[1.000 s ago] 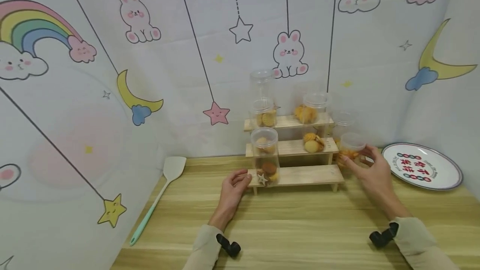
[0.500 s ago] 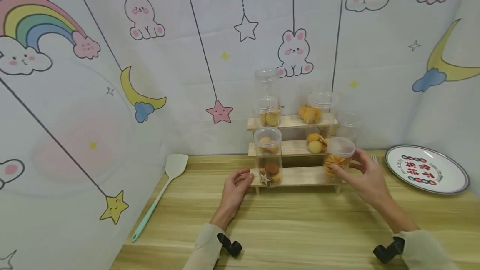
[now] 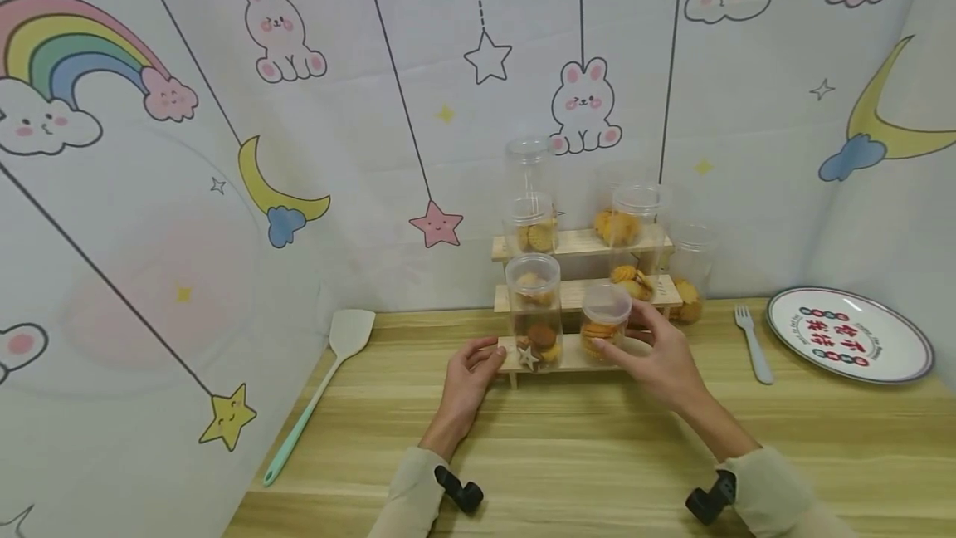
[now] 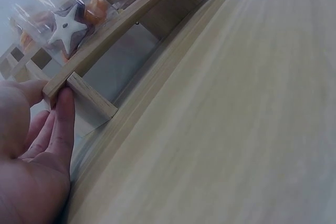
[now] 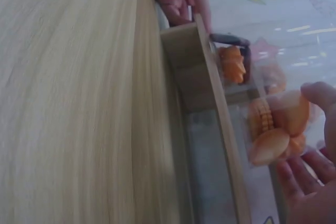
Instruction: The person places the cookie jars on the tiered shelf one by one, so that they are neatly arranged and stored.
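Note:
A three-step wooden stand point(image 3: 569, 353) carries clear lidded jars of cookies. My left hand point(image 3: 465, 384) pinches the left end of its lowest step, thumb above and index finger underneath in the left wrist view. My right hand point(image 3: 668, 359) grips a short clear jar point(image 3: 603, 322) of cookies between thumb and fingers, at the lowest step right of its middle. Whether the jar's base touches the wood I cannot tell. Left of it on that step stands a taller cookie jar point(image 3: 534, 314), showing a star-shaped piece.
Jars with cookies point(image 3: 633, 227) stand on the upper steps. Behind the stand's right end is another cookie jar point(image 3: 689, 272). A pale fork point(image 3: 756, 347) and a white plate point(image 3: 899, 351) lie to the right. A spatula point(image 3: 349, 335) with a green handle lies left.
My right hand has carried the short jar leftward from beside the stand's right end to the lowest step, uncovering the fork and the rear jar. My left hand has stayed on the stand.

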Demonstrator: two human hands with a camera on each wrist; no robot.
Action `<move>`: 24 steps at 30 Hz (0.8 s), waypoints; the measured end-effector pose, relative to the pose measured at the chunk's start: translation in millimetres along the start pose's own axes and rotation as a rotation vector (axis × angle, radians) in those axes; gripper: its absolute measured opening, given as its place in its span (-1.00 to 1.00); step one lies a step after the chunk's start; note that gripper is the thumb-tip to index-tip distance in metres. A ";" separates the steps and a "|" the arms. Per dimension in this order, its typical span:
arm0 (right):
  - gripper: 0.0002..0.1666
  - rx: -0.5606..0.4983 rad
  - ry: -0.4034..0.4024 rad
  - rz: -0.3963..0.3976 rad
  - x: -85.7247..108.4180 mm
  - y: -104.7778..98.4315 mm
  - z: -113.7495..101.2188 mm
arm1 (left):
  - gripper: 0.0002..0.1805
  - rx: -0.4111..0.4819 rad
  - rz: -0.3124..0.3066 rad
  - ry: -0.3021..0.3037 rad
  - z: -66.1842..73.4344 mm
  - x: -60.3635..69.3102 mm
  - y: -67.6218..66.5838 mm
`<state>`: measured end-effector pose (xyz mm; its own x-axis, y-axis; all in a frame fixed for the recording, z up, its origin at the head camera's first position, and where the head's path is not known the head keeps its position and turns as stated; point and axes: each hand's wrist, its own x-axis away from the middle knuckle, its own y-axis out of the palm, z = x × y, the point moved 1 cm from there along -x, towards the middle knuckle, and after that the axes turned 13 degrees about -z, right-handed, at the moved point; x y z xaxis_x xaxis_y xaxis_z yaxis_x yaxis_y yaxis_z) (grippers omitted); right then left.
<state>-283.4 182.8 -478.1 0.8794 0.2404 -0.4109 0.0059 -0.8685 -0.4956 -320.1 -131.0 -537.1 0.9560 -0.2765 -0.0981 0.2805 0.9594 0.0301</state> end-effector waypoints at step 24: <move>-0.07 -0.010 0.066 0.003 -7.3 20.9 -1.5 | -0.47 -0.015 0.007 -0.004 1.6 1.1 0.3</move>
<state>-289.0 162.2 -484.3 0.9087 0.2088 -0.3614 0.0071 -0.8735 -0.4867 -318.9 -131.1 -535.7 0.9583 -0.2700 -0.0940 0.2726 0.9620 0.0157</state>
